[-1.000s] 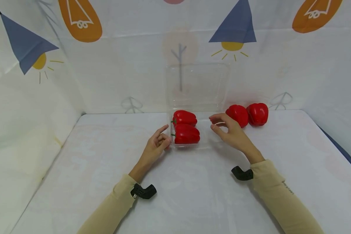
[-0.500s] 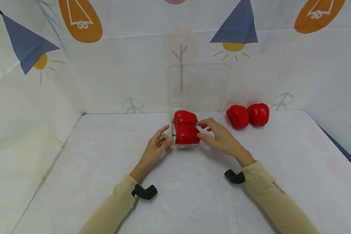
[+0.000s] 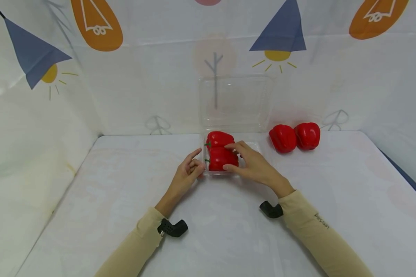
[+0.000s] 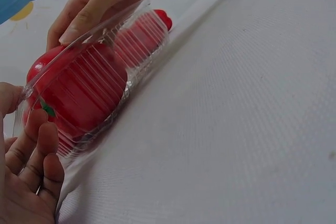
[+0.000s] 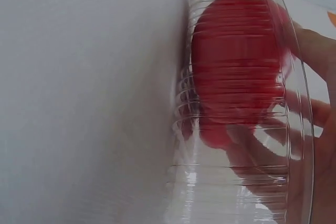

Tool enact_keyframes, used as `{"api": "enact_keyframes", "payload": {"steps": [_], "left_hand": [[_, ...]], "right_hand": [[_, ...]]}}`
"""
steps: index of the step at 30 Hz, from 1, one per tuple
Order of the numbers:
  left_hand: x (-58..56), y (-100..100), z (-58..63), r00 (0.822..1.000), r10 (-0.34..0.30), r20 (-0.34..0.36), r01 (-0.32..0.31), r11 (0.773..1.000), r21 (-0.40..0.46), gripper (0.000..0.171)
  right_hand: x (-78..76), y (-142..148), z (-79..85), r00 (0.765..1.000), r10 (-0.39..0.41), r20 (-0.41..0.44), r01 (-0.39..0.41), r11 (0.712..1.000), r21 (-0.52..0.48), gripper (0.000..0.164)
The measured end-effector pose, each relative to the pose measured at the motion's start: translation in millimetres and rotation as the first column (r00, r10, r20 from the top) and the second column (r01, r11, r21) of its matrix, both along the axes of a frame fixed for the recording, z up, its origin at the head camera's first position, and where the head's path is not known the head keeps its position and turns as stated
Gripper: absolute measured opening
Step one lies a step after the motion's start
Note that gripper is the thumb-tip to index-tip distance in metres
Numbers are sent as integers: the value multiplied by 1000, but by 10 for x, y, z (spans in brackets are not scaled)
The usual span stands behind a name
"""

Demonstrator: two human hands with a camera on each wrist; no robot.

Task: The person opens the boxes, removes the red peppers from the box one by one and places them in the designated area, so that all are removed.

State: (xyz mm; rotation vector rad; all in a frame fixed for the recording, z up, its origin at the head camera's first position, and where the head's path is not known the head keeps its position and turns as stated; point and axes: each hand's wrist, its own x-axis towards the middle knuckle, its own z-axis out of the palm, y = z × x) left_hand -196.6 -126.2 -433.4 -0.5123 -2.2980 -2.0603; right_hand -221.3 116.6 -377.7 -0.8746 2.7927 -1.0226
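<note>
Two red bell peppers lie side by side in a clear plastic clamshell box (image 3: pixel 257 146), green stems to the left. My right hand (image 3: pixel 254 165) reaches over the box and grips the nearer pepper (image 3: pixel 219 159), thumb at its front and fingertips over its top. In the right wrist view, fingers show through the ribbed wall beside that pepper (image 5: pixel 236 51). The farther pepper (image 3: pixel 219 137) lies just behind it. My left hand (image 3: pixel 185 173) holds the box's near-left corner, thumb at the rim and index finger pointing away; in the left wrist view the other fingers curl outside the wall.
The box's transparent lid (image 3: pixel 234 102) stands upright against the printed cloth backdrop. To the right, two more red bell peppers (image 3: pixel 282 138) sit together on the white table (image 3: pixel 208 238) near its back edge. White cloth walls enclose the sides.
My right hand has moved left, from in front of the loose peppers to the nearer boxed pepper, and its fingers have closed round it. The left hand stays at the box corner.
</note>
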Motion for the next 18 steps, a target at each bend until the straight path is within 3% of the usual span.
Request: {"api": "enact_keyframes", "payload": {"steps": [12, 18], "left_hand": [[20, 0, 14, 1000, 9, 22, -9, 1000, -8, 56], [14, 8, 14, 1000, 0, -6, 0, 1000, -4, 56]], "right_hand": [[-19, -8, -3, 999, 9, 32, -8, 1000, -23, 63], [-24, 1, -17, 999, 18, 29, -17, 999, -35, 62]]}}
